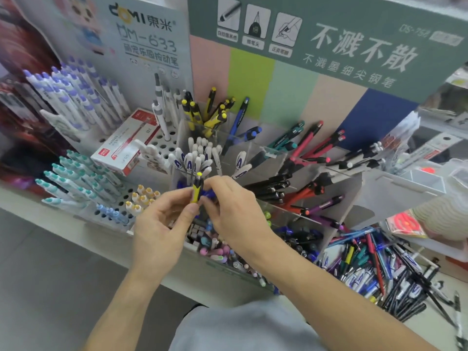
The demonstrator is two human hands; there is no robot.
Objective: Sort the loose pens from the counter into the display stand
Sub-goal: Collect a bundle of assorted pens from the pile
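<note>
A yellow-and-black pen stands upright between both hands, just in front of the clear display stand. My left hand pinches its lower barrel. My right hand touches the same pen and also holds something blue, partly hidden by the fingers. The stand's back-left compartment holds matching yellow-and-black pens. Other compartments hold white, blue, teal, red and black pens. A heap of loose pens lies on the counter at the lower right.
A white perforated rack on the left holds purple-capped and teal-capped pens, with a red-and-white pen box lying on it. Another person's sleeve shows at the right edge. A clear tray sits behind the heap.
</note>
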